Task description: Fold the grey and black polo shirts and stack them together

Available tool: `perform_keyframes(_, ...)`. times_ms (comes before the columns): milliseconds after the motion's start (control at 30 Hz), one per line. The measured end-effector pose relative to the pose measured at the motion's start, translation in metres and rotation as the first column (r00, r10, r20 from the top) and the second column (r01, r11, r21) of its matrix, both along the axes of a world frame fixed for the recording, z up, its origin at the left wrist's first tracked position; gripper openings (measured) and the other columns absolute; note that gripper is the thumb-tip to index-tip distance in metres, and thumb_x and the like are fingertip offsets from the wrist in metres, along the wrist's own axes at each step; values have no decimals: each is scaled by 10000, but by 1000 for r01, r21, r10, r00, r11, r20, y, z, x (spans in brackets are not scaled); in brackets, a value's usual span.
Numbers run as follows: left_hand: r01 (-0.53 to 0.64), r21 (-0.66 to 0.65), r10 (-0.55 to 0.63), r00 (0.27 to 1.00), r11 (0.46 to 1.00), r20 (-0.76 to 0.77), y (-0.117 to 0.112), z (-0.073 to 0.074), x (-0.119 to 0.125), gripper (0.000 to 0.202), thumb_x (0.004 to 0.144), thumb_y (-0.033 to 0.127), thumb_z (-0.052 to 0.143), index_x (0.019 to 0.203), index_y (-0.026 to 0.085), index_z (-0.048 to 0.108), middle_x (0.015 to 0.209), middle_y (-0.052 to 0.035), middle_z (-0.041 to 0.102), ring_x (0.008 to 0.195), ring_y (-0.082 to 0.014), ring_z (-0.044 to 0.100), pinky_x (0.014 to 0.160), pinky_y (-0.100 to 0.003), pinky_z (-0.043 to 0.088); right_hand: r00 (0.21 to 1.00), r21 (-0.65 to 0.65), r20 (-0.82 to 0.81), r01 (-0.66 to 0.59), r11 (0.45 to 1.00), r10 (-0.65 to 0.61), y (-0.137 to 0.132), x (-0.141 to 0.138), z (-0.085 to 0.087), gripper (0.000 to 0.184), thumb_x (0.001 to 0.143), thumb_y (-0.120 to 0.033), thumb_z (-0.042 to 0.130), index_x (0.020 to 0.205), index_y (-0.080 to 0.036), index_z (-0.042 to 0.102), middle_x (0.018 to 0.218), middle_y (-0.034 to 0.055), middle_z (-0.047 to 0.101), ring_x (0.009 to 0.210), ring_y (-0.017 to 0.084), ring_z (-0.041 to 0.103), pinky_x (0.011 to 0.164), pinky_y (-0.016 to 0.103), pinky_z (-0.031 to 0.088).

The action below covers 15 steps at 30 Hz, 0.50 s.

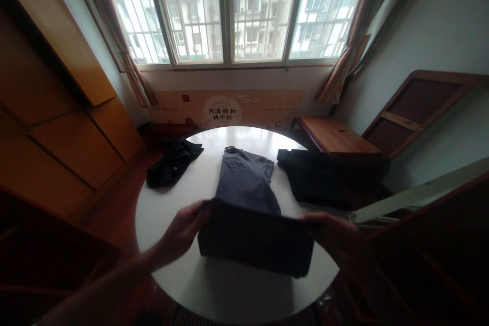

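A dark grey shirt (244, 178) lies on the round white table (179, 234), with its collar end toward the window and one short sleeve at the right. Its near part, almost black in the shade, is raised off the tabletop and hangs like a panel in front of me. My left hand (187, 229) pinches the upper left corner of this raised cloth. At the upper right corner, my right hand (332, 232) is closed on the edge, its fingers dim and blurred. The raised panel partly hides the shirt behind it.
A crumpled black garment (173, 160) rests on the table's left side, and a folded black garment (313, 175) on its right side. Beyond the table stand a wooden bench (338, 135) and a window (229, 15). Orange cabinets (72, 147) line the left.
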<state>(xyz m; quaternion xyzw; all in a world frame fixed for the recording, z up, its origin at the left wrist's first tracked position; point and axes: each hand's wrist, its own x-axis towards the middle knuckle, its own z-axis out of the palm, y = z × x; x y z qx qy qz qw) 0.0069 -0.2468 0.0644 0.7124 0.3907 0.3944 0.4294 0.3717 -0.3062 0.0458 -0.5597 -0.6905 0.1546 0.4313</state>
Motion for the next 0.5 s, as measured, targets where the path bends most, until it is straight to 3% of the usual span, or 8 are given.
perform_keyframes(67,-35,-168,66,981,985,183,57,7,22,336,944,434,545,1143,174,623,785,-17,646,672,-137,610,594,-222,506,979,-11,-199,-52,999,49,62,-9,21,408,861,-521,604,1011,-160,720,826,83,706,707,200,651,614,285,533)
perform_keyframes(133,-91,-292,170,951,952,257,114,4,42,425,906,378,593,1278,178,546,690,13,614,537,-108,564,486,-188,447,957,-45,-281,-86,995,70,122,-21,29,376,882,-436,558,1063,-134,690,867,81,704,765,199,646,656,284,527)
perform_keyframes(233,-211,-307,273,946,928,174,181,-12,63,326,900,321,592,1154,119,617,743,-37,660,546,-99,586,495,-184,460,977,-121,-206,21,992,-46,191,-36,20,311,866,-267,482,1025,-97,687,878,93,706,793,200,638,695,293,519)
perform_keyframes(367,-302,-192,311,950,934,21,228,-35,74,370,787,210,735,1132,117,639,915,-93,710,746,-153,674,643,-228,535,986,-154,-101,119,981,-135,244,-38,-3,296,796,-104,467,971,-100,706,965,102,717,915,211,628,850,331,490)
perform_keyframes(500,-406,-72,400,913,911,-84,260,-49,75,363,833,174,677,1189,138,615,963,-95,707,816,-162,675,699,-236,527,978,-209,-3,205,956,-210,273,-29,-17,238,858,-84,505,1014,-94,684,1035,110,701,990,214,628,905,365,482)
